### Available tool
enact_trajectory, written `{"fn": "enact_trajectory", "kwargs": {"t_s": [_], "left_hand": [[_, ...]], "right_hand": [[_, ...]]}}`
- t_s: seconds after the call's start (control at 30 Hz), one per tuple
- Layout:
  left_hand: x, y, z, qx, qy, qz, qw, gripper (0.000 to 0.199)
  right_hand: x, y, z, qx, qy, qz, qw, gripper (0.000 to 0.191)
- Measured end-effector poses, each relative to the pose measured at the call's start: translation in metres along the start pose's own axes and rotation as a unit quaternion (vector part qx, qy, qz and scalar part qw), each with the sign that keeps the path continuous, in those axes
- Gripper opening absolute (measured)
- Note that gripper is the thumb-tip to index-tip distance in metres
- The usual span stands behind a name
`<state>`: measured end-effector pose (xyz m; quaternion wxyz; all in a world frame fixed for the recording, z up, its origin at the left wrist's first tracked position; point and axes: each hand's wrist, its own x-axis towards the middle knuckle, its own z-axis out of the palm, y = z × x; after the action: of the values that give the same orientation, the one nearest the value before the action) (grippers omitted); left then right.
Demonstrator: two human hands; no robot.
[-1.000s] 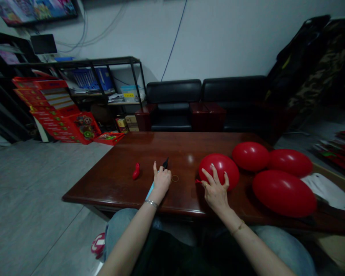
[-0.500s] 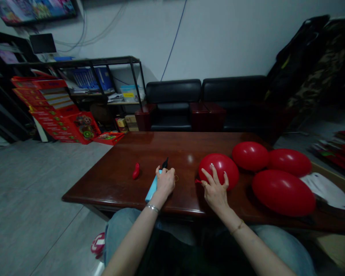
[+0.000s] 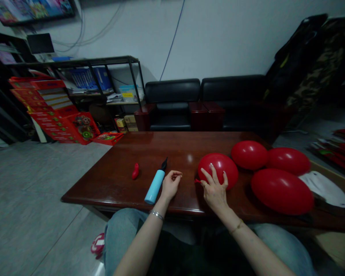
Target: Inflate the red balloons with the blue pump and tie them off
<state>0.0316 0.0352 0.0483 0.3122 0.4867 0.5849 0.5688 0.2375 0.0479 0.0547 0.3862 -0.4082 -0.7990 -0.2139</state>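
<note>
My left hand (image 3: 170,184) is closed in a pinch just right of the light blue pump (image 3: 155,187); something tiny at its fingertips is too small to name. The pump lies on the table, its black nozzle pointing away from me. My right hand (image 3: 215,193) holds a red balloon (image 3: 228,170) against the table, fingers spread over its near side. The balloon's neck (image 3: 197,181) points left beside my thumb. An uninflated red balloon (image 3: 135,171) lies left of the pump.
Three more inflated balloons, at the back (image 3: 249,154), right (image 3: 289,160) and front right (image 3: 282,191), sit beside a white item (image 3: 326,188) on the brown table (image 3: 109,184). Black sofas (image 3: 172,103) stand behind it. Red boxes (image 3: 54,122) are stacked at the left.
My left hand has moved off the pump to the right, uncovering the pump. My right hand stays on the balloon.
</note>
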Motion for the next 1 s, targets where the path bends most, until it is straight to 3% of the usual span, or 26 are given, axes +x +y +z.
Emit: {"fn": "enact_trajectory", "kwargs": {"t_s": [0.17,0.3,0.4,0.57,0.67,0.8,0.9,1.0], "left_hand": [[-0.004,-0.003,0.009,-0.081,-0.004,-0.024,0.996,0.028],[-0.010,0.002,0.014,-0.207,-0.035,-0.048,0.977,0.037],[-0.013,0.003,0.018,-0.218,-0.050,-0.031,0.974,0.038],[-0.021,0.008,0.021,-0.088,-0.071,0.044,0.993,0.039],[-0.023,0.018,0.020,0.079,-0.090,0.116,0.986,0.046],[-0.022,0.031,0.022,0.298,-0.124,0.260,0.910,0.048],[-0.021,0.032,0.026,0.350,-0.131,0.350,0.859,0.038],[-0.021,0.031,0.028,0.375,-0.112,0.402,0.828,0.023]], "right_hand": [[0.000,0.000,-0.001,0.000,-0.006,0.002,1.000,0.022],[0.001,-0.001,-0.002,0.008,-0.001,0.002,1.000,0.022],[0.001,-0.001,-0.002,0.013,-0.009,0.006,1.000,0.022],[0.000,-0.001,0.000,0.010,-0.010,0.011,1.000,0.022],[0.000,-0.002,0.001,0.011,-0.014,0.011,1.000,0.024],[0.001,-0.006,0.001,0.017,-0.023,0.009,1.000,0.026],[0.002,-0.009,0.000,0.027,-0.016,0.002,1.000,0.029],[0.001,-0.012,0.000,0.036,-0.012,-0.002,0.999,0.030]]}}
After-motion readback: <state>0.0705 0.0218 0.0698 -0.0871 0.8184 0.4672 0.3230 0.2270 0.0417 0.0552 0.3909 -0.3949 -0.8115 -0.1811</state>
